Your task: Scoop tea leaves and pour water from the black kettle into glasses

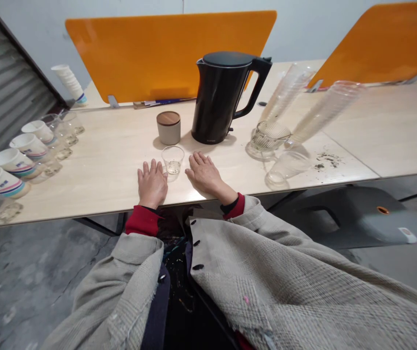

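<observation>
My left hand (152, 184) lies flat on the table, fingers stretched forward and holding nothing. Resting flat to its right, my right hand (204, 173) is also empty. Between them stands a clear plastic cup (173, 161), upright, with a few dark bits at its bottom; my left fingertips come close to it, and whether they touch I cannot tell. Just behind the cup sits a grey canister (169, 130) with a wooden lid. A black electric kettle (221, 99) stands beyond my right hand, its handle to the right.
Paper cups (13, 163) and clear cups line the table's left side, with a paper-cup stack (70, 85) behind. At right are a ribbed glass bowl (268, 137), a tipped clear cup (289, 167), leaning cup stacks (325, 112) and scattered tea leaves (328, 160). Orange dividers (138, 58) stand behind.
</observation>
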`<state>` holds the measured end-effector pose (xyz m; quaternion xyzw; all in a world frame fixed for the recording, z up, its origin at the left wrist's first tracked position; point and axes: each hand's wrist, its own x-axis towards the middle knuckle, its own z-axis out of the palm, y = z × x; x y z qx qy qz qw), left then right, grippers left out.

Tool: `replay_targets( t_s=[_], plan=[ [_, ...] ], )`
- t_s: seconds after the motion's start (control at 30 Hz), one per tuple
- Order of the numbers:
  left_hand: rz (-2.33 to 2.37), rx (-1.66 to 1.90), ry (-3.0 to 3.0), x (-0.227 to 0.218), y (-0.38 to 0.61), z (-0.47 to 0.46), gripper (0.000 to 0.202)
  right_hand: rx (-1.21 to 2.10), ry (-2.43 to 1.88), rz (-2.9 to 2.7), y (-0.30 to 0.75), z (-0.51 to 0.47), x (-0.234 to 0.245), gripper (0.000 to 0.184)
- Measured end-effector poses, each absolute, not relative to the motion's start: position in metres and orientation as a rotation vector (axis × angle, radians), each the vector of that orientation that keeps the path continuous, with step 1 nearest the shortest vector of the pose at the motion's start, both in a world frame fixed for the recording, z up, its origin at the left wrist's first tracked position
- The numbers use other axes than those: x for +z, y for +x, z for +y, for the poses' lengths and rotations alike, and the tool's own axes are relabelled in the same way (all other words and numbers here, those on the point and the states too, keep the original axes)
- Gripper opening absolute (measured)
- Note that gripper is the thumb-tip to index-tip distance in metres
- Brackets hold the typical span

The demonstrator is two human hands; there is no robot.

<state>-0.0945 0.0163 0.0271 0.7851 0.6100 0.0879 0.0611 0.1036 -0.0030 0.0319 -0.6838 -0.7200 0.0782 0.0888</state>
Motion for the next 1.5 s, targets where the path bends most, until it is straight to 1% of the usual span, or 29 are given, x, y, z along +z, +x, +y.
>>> replay_targets(
  t_s=[0.27,0.43,0.5,0.67,0.9,1.0,1.13,1.3,1.4,1.5],
  plan=[
    [1.854,0.237,2.381,0.029,-0.093,0.016,0.067,0.211,-2.016,-2.134,0.105,-0.002,0.027,0.068],
    [1.821,0.327,2.352,0.023,-0.099,0.019,0.068,0.225,-2.02,-2.135,0.105,-0.003,0.029,0.069],
    [1.783,0.42,2.333,0.02,-0.103,0.022,0.073,0.231,-2.02,-2.138,0.104,-0.002,0.03,0.069],
    [1.645,0.737,2.208,0.014,-0.106,0.031,0.097,0.235,-2.019,-2.138,0.103,-0.002,0.03,0.069],
    [1.355,1.063,1.889,0.011,-0.089,0.04,0.107,0.218,-2.026,-2.161,0.103,-0.002,0.029,0.07],
    [1.322,1.172,1.81,0.007,-0.082,0.041,0.101,0.202,-2.028,-2.173,0.104,-0.002,0.026,0.07],
    [1.254,1.234,1.735,0.005,-0.077,0.04,0.078,0.15,-2.013,-2.176,0.106,0.0,0.019,0.069],
    [1.294,1.271,1.752,0.011,-0.074,0.034,0.059,0.101,-2.007,-2.185,0.108,0.001,0.012,0.068],
    [1.332,1.284,1.736,0.012,-0.074,0.031,0.056,0.063,-2.005,-2.187,0.108,0.001,0.011,0.067],
    [1.291,1.344,1.665,0.01,-0.081,0.031,0.059,0.07,-2.027,-2.196,0.107,-0.001,0.013,0.068]
  ],
)
